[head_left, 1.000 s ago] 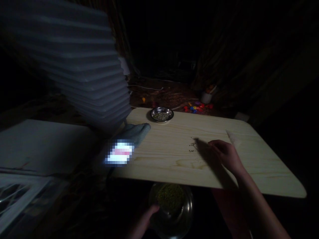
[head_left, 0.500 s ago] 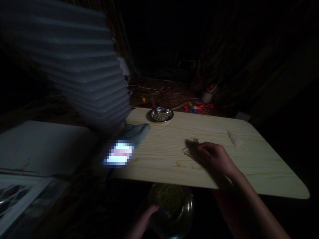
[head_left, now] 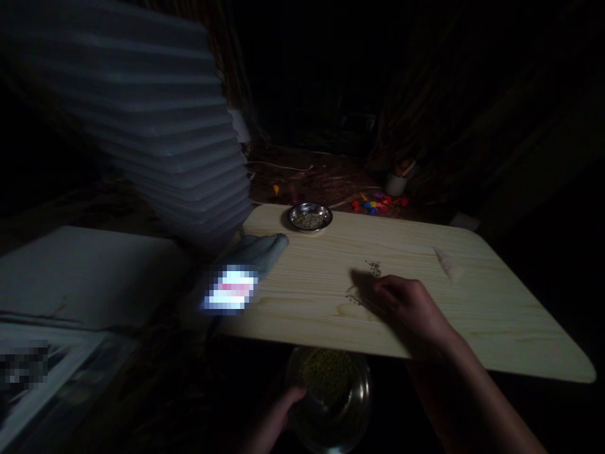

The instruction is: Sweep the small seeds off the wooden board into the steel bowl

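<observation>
My right hand (head_left: 412, 308) rests on a light wooden table (head_left: 496, 309) with its fingers curled together, fingertips pressed to the board beside a small scatter of dark seeds (head_left: 373, 269). Below the table's near edge, my left hand (head_left: 278, 413) grips the rim of a steel bowl (head_left: 354, 403) that holds a heap of greenish grains. The scene is very dark, so whether the right fingers pinch anything stays hidden.
A small steel dish (head_left: 309, 217) of seeds sits at the table's far edge. A grey cloth (head_left: 258, 249) lies at the left end, under a tall stack of pale trays (head_left: 155, 126). A white paper scrap (head_left: 448, 263) lies right. Coloured toys (head_left: 375, 203) and a cup (head_left: 394, 183) are on the floor behind.
My right hand has slid left and toward me across the table, dragging seeds with it. The left hand has kept its hold on the bowl.
</observation>
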`<state>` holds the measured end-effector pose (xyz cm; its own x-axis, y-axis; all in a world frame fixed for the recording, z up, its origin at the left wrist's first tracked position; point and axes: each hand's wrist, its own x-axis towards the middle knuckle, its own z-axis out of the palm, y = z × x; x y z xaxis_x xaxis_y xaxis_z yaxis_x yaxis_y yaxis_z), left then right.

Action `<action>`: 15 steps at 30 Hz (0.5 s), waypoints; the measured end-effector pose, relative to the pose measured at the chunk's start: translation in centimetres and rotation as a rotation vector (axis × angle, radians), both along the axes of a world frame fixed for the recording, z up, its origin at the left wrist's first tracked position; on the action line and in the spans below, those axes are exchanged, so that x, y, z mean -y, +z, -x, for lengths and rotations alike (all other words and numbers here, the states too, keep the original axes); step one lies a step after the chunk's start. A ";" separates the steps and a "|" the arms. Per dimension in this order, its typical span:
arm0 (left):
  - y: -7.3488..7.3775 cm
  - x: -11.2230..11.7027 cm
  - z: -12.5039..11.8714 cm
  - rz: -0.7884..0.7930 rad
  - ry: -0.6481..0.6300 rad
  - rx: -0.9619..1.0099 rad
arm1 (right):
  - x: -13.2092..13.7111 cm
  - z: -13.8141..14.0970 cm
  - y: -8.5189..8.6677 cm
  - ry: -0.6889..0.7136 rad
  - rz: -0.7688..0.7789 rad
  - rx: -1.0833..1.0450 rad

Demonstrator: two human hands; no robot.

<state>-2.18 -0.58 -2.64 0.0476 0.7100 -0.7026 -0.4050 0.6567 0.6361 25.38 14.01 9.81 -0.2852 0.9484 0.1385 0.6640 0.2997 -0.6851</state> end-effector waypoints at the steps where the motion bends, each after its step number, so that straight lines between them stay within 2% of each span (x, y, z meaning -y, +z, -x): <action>1: -0.1 0.0 0.1 0.011 -0.009 -0.008 | 0.2 -0.1 0.1 -0.004 0.000 -0.011; 9: 1.5 -0.3 0.0 -0.037 -0.128 -0.143 | 1.7 -0.8 0.7 -0.043 0.007 0.012; 15: 1.2 0.0 0.0 -0.038 -0.087 -0.107 | 3.0 -1.1 -0.3 -0.074 0.016 0.010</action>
<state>-2.19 -0.54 -1.42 0.0361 0.7326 -0.6797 -0.2762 0.6610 0.6978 26.46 11.01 9.47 -0.2157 0.9690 0.1204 0.6909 0.2386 -0.6824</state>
